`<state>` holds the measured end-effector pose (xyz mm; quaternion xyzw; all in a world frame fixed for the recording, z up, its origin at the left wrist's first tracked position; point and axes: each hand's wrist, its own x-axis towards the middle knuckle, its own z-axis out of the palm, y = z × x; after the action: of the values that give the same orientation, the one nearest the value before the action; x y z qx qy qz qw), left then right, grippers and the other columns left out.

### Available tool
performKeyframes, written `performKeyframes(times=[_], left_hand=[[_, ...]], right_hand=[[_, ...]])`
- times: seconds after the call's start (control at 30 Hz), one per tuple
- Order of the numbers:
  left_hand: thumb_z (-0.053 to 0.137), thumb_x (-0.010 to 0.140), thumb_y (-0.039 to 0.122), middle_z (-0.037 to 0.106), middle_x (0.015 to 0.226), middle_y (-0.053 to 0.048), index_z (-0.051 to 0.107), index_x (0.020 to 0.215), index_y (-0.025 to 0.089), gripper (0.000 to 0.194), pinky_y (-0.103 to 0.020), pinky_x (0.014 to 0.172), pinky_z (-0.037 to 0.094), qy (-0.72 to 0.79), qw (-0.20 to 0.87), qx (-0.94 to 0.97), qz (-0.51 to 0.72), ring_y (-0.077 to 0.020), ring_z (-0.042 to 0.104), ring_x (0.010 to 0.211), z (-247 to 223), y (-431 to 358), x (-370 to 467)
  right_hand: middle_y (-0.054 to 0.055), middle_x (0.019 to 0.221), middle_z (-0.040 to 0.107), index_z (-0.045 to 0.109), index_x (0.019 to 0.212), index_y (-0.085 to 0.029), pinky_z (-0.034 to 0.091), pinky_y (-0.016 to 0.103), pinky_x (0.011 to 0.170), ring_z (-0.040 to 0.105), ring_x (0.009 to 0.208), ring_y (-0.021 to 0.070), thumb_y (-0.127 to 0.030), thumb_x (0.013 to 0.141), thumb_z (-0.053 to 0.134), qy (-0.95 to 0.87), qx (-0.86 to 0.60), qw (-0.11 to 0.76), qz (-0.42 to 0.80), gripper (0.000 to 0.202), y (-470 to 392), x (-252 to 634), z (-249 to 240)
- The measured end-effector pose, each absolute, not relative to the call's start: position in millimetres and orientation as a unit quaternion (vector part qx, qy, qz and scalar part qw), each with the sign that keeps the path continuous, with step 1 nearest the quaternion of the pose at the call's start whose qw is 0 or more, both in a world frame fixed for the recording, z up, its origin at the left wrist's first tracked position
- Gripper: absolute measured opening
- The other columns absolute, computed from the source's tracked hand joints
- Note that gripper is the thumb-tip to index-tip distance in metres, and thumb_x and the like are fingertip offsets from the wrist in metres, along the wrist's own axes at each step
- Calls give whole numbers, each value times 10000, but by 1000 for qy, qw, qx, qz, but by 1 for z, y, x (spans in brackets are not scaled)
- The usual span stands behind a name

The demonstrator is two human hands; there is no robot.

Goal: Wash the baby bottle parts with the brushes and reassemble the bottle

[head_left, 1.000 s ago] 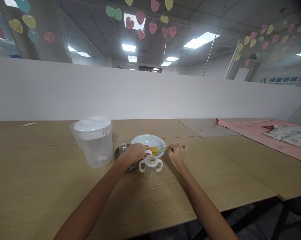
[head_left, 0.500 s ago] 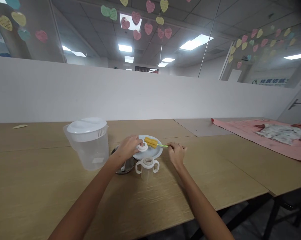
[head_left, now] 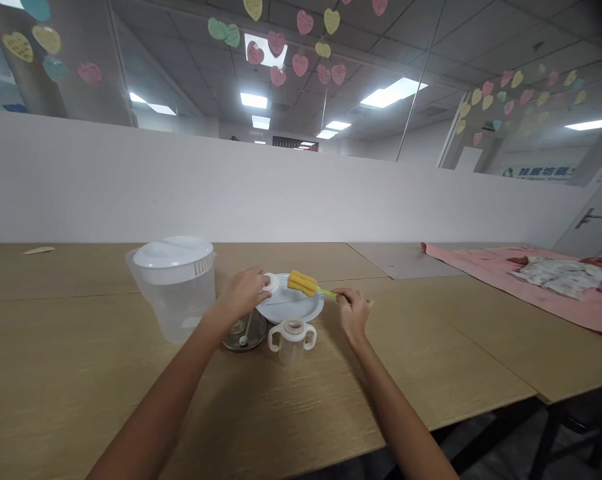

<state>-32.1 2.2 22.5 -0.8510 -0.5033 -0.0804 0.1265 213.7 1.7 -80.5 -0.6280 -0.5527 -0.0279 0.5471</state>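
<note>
My left hand [head_left: 245,292] pinches a white ring-shaped cap [head_left: 270,283] over the left rim of a white plate [head_left: 291,312]. In my right hand [head_left: 353,311] is the green handle of a yellow sponge brush [head_left: 302,283], whose head hangs above the plate, apart from the cap. A clear bottle with two white handles [head_left: 293,341] stands upright and uncapped in front of the plate. Partly under my left wrist lies a round metal dish [head_left: 255,339] with a thin white-tipped stick [head_left: 244,339] and a small round part in it.
A clear plastic pitcher with a white lid [head_left: 175,287] stands left of the dish. On the right, a pink cloth [head_left: 485,280] bears a doll-like figure in patterned clothes [head_left: 555,273]. A low white wall [head_left: 281,193] runs behind the table [head_left: 421,347].
My left hand has moved left with the cap, away from the brush head. The brush has shifted slightly and its head now sits apart from the cap.
</note>
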Motion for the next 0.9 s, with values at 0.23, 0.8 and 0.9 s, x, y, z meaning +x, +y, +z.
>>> performKeyframes(times=[0.23,0.8,0.9], left_hand=[[638,711,308,660,953,-132,671,803,141,194,-276,640,443,-628,27,-774,71,-240,624,813,19,6,-54],[606,722,267,689,989,-136,696,882,167,209,-286,694,474,-625,-23,-770,127,-243,644,856,3,13,-50],[682,639,261,692,972,-138,697,871,158,254,-288,674,477,-625,-29,-769,133,-256,646,834,3,12,-48]], right_hand=[[43,802,702,700,716,-210,216,323,751,532,801,213,-242,714,354,-549,-657,515,-37,348,3,215,-84],[52,776,696,702,734,-200,217,315,723,525,775,205,-252,737,355,-565,-664,486,-68,350,5,215,-90],[56,768,692,700,725,-198,215,315,712,521,769,202,-250,746,350,-565,-662,487,-71,355,4,215,-89]])
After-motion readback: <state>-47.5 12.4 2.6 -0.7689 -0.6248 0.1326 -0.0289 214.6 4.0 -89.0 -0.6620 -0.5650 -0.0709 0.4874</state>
